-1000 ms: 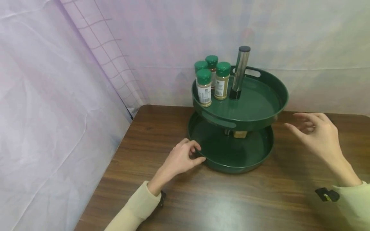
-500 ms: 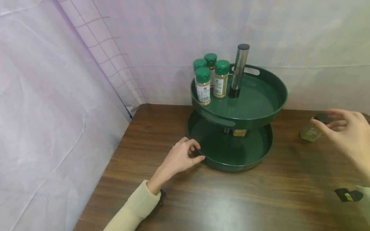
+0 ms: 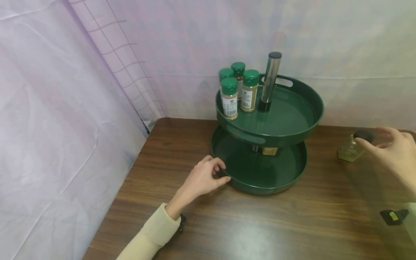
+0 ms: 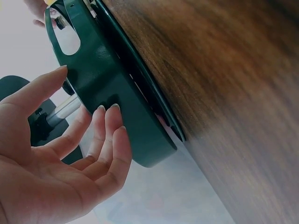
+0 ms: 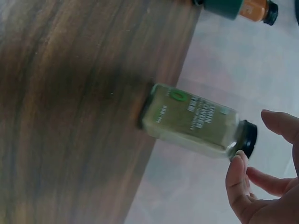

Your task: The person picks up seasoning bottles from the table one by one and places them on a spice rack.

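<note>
My left hand [image 3: 204, 177] holds the left front rim of the lower tier of a dark green two-tier tray [image 3: 263, 189]. In the left wrist view, its thumb and bent fingers touch that tier's rim and outer wall. To the right of the tray, a clear jar of greenish-brown powder [image 5: 191, 119] with a black cap stands on the table; part of its label reads "POWDER". At the cap is my right hand [image 3: 394, 153]. One fingertip touches the cap's edge in the right wrist view, while the upper digit stays apart from it.
Several green-capped spice jars [image 3: 230, 103] stand at the left of the upper tier, beside the steel post [image 3: 271, 77]. An orange-brown jar [image 3: 269, 151] sits partly hidden on the lower tier. White curtains [image 3: 182, 43] hang behind and left of the wooden table [image 3: 292, 231].
My right hand has moved right from beside the tray to the black-capped jar, and has shifted slightly around the cap. The jar has come into sight. My left hand stays on the rim.
</note>
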Demonstrator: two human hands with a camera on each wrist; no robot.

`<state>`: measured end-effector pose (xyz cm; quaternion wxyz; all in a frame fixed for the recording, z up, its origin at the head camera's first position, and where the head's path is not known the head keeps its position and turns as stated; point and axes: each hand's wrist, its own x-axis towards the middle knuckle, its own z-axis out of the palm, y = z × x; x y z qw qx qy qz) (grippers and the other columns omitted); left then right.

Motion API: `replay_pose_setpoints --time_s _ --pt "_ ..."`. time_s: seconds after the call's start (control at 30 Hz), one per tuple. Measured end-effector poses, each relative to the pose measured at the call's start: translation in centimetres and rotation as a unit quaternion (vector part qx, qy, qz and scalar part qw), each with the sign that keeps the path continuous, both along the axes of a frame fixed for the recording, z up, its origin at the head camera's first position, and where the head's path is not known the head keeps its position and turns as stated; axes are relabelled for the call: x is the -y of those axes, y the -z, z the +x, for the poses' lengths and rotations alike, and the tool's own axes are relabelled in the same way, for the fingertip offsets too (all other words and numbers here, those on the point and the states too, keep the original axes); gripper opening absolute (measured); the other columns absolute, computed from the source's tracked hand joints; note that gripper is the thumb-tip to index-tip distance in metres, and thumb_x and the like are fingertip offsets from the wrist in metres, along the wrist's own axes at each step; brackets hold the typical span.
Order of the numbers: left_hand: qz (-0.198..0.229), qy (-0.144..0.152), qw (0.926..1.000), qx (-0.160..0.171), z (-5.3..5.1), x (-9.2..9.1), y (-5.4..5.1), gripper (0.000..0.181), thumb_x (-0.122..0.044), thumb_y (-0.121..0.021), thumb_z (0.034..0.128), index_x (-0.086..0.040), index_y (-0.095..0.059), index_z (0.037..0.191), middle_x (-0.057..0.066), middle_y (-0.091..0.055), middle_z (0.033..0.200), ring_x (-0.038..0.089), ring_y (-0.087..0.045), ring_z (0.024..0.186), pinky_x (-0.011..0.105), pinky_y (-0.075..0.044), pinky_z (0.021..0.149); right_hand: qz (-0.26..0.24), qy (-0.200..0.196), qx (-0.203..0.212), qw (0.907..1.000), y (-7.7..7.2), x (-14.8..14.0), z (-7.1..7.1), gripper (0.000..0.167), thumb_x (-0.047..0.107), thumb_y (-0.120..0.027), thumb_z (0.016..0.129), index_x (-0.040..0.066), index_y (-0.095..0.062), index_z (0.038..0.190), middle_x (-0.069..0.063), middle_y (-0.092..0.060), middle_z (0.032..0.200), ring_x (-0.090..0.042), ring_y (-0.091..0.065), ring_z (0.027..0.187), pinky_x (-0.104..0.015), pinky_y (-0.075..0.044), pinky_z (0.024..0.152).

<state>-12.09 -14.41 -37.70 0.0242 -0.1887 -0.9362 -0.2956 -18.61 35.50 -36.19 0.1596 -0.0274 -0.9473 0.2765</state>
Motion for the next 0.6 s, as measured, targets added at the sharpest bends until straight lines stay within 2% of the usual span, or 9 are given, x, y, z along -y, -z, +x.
replay_pose_setpoints --time_s 0.03,0.1,0.23,0.37,0.47,0.6 --pt "0.001 0.000 1.0000 0.001 0.00 0.00 -0.03 0.029 -0.033 -0.080 0.0861 -0.013 -0.070 0.105 0.002 -0.058 0.094 0.015 -0.057 0.084 0.030 -0.049 0.070 0.006 -0.001 0.002 1.0000 0.13 -0.07 -0.10 0.077 0.036 -0.066 0.098 -0.016 -0.035 0.145 -0.048 -0.047 0.123 -0.042 -0.057 0.110 -0.055 -0.037 0.109" --pt "0.000 0.001 1.0000 0.002 -0.01 0.01 -0.01 0.029 -0.033 -0.080 0.0861 -0.013 -0.070 0.105 0.002 -0.058 0.094 0.015 -0.057 0.084 0.030 -0.049 0.071 0.014 -0.002 0.009 0.9999 0.39 -0.15 -0.25 0.076 0.038 -0.065 0.098 -0.018 -0.039 0.141 -0.046 -0.052 0.117 -0.064 -0.034 0.121 -0.074 -0.018 0.107" --pt "-0.001 0.001 1.0000 0.005 0.02 -0.03 0.03 0.029 -0.033 -0.080 0.0863 -0.014 -0.071 0.106 0.001 -0.058 0.094 0.014 -0.056 0.083 0.030 -0.049 0.071 0.037 -0.007 0.002 0.9993 0.89 -0.28 -0.66 0.072 0.038 -0.065 0.098 -0.022 -0.046 0.132 -0.045 -0.054 0.111 -0.063 -0.042 0.110 -0.075 -0.028 0.097" --pt "-0.002 -0.001 1.0000 0.007 0.03 -0.02 0.01 0.029 -0.033 -0.080 0.0863 -0.014 -0.070 0.106 0.001 -0.058 0.094 0.014 -0.056 0.083 0.030 -0.049 0.071 0.041 -0.002 0.020 0.9989 0.93 -0.49 -0.91 0.072 0.041 -0.063 0.098 -0.021 -0.048 0.131 -0.047 -0.050 0.118 -0.062 -0.047 0.102 -0.074 -0.034 0.090" --pt "-0.001 -0.002 1.0000 0.007 0.02 0.01 -0.03 0.029 -0.033 -0.080 0.0864 -0.014 -0.070 0.106 0.002 -0.058 0.095 0.014 -0.056 0.083 0.030 -0.049 0.071 0.036 0.003 0.048 0.9982 0.72 -0.78 -0.97 0.075 0.048 -0.062 0.097 -0.018 -0.050 0.130 -0.046 -0.052 0.120 -0.062 -0.049 0.101 -0.071 -0.036 0.085" --pt "-0.002 -0.003 0.9999 0.010 0.08 0.00 -0.08 0.029 -0.033 -0.080 0.0869 -0.014 -0.070 0.107 0.003 -0.058 0.095 0.014 -0.056 0.084 0.030 -0.049 0.071 0.015 0.005 0.050 0.9986 0.85 -1.03 -1.00 0.073 0.046 -0.065 0.097 -0.019 -0.052 0.129 -0.044 -0.055 0.119 -0.062 -0.049 0.104 -0.070 -0.038 0.083"
